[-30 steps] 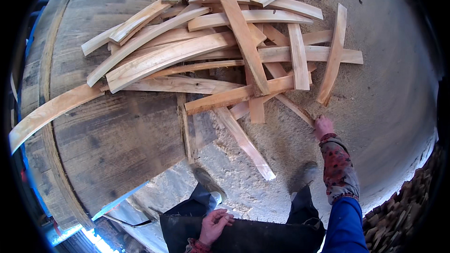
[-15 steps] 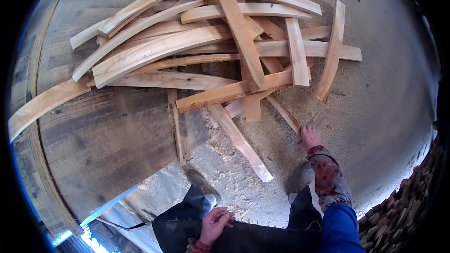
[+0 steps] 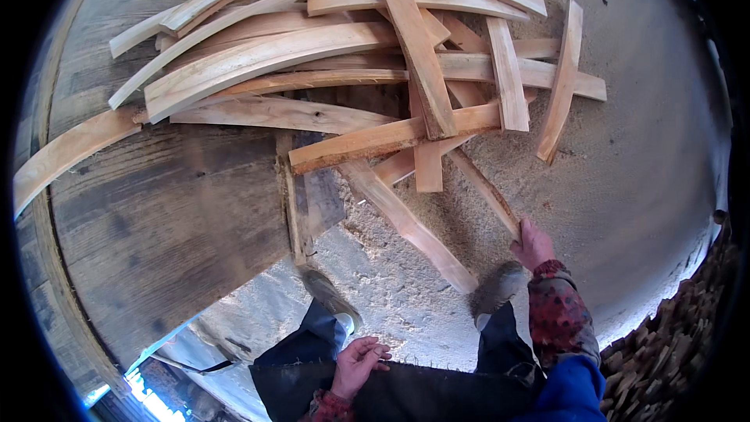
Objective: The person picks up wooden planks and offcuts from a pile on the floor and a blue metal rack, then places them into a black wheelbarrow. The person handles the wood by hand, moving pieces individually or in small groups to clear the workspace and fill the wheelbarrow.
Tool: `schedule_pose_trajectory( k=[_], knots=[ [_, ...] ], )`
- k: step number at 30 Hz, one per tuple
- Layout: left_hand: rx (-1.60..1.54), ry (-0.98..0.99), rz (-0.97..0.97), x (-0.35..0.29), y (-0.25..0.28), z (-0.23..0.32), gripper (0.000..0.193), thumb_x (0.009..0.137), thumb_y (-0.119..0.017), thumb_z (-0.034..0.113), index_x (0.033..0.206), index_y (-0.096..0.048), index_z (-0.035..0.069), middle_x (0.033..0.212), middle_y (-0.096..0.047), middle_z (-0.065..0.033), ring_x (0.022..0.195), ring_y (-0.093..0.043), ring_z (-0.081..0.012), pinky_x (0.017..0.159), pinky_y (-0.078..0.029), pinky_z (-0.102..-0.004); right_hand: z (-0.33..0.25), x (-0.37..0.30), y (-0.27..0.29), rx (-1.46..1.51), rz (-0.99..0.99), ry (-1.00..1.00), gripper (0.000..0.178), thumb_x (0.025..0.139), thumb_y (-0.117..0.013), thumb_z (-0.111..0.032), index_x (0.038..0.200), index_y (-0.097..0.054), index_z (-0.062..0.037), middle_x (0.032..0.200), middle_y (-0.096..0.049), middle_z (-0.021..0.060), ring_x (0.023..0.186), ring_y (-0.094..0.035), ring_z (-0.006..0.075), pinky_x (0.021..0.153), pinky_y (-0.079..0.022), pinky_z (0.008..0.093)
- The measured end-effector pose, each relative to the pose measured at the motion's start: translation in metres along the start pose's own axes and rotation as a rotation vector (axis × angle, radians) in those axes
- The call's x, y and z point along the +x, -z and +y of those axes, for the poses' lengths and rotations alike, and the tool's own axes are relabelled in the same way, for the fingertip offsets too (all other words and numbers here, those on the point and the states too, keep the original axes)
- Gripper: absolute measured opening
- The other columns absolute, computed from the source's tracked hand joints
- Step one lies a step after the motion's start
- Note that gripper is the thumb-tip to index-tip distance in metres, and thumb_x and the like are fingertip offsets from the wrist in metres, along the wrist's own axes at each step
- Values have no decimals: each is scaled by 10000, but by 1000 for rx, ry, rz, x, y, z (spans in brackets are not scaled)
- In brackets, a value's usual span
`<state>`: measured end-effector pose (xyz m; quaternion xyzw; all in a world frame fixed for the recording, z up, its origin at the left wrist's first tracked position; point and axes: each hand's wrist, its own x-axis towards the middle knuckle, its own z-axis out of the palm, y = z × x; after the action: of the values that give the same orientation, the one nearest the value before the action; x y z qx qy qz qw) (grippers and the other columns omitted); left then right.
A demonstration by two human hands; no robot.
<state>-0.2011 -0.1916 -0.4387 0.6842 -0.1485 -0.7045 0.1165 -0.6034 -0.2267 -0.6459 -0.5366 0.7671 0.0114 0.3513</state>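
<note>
My right hand, in a red patterned sleeve, is closed round the near end of a narrow wooden strip. The strip slants away to the left, and its far end passes under the wood pile. A paler board lies to its left, with its near end beside my right shoe. Low in the view, my left hand hovers over the dark apron. Its fingers are loosely curled and a little apart, with nothing visible in them.
Ahead lies a heap of curved and straight wooden pieces, partly resting on a plank platform at the left. Sawdust covers the concrete floor. Many stacked wood pieces stand at the lower right. My shoes are close to the boards.
My right hand has moved slightly right and nearer, drawing the strip's near end with it. The paler board's near end has shifted right. My left hand is nearly where it was.
</note>
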Motion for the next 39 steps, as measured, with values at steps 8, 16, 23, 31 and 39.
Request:
schedule_pose_trajectory(
  k=[8, 16, 23, 31, 39],
  knots=[
    [-35, 83, 2, -33, 26, -12, 228, 942, -563, 94, 1127, -523, -32, 990, -652, -188, 872, -663, -243, 741, -573, -352, -18, -123, 217, -31, -257, -72, 289, 691, -646, -224, 909, -616, -36, 710, -619, 208, 693, -617, 393, 654, -500, 488],
    [70, -41, -149, -87, 2, 41, 243, 930, -580, 96, 1116, -532, -53, 944, -670, -169, 828, -671, -205, 697, -563, -298, -20, -232, 209, -19, -105, -202, 313, 708, -645, -286, 829, -597, -1, 716, -616, 260, 706, -612, 448, 657, -494, 531],
    [-35, -150, -76, -145, -5, 59, 234, 905, -610, 77, 1085, -539, -54, 906, -678, -152, 789, -674, -189, 663, -562, -290, -118, -251, 186, 302, -346, -273, 456, 767, -650, -402, 946, -623, 16, 809, -636, 281, 815, -632, 440, 727, -503, 499],
    [18, -211, -73, -253, -1, 95, 258, 927, -602, 122, 1107, -539, -52, 952, -674, -135, 832, -675, -188, 708, -556, -292, -241, -316, 240, 856, -205, -46, 295, 798, -670, -206, 967, -632, 32, 672, -582, 16, 586, -517, 94, 516, -421, 265],
    [-46, -353, -97, -312, 29, 125, 288, 916, -619, 118, 1124, -537, -63, 936, -668, -123, 843, -673, -177, 702, -554, -286, -357, -336, 352, 571, -200, 106, 304, 786, -679, -221, 914, -633, 50, 710, -614, 83, 668, -572, 125, 596, -457, 297]
  ],
)
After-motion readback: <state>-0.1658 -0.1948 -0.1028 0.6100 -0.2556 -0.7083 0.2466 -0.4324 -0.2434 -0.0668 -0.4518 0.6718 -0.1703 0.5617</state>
